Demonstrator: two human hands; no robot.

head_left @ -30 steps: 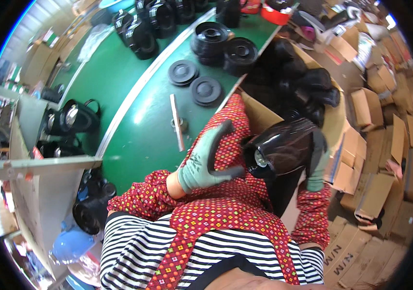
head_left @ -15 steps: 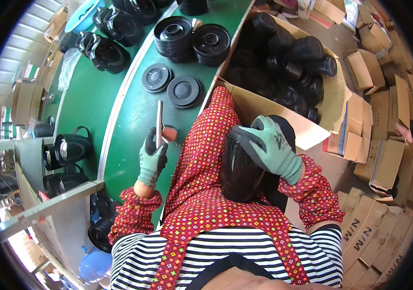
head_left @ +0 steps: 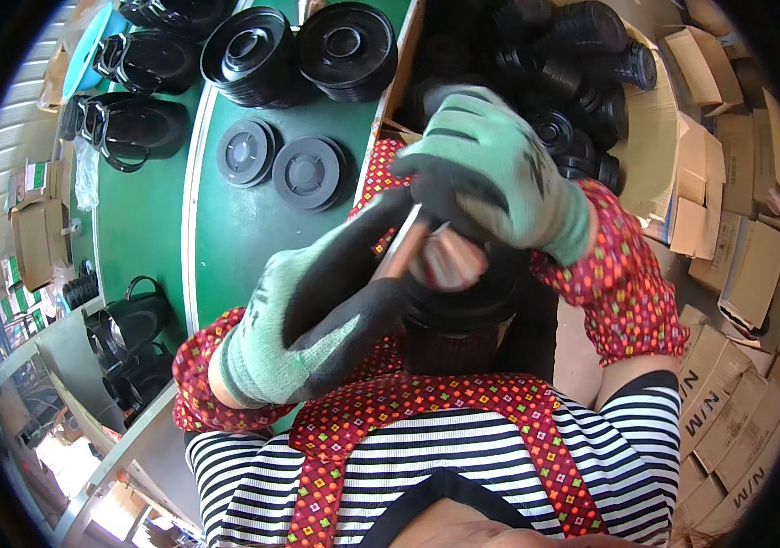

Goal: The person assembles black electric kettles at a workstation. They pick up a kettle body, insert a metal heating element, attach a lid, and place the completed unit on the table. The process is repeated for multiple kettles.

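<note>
Head view: left knit-gloved fingers (head_left: 367,315) pinch slim flat strip (head_left: 400,247); right fingers (head_left: 465,126) curled, hold unclear.

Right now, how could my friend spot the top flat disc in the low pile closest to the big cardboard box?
Find the green table, left of the open cardboard box. On it, pictured just below two tall black stacks, sit two low piles of flat grey discs. Yours is the top disc on the right: unlike its left neighbour, it's nearer the box.
</note>
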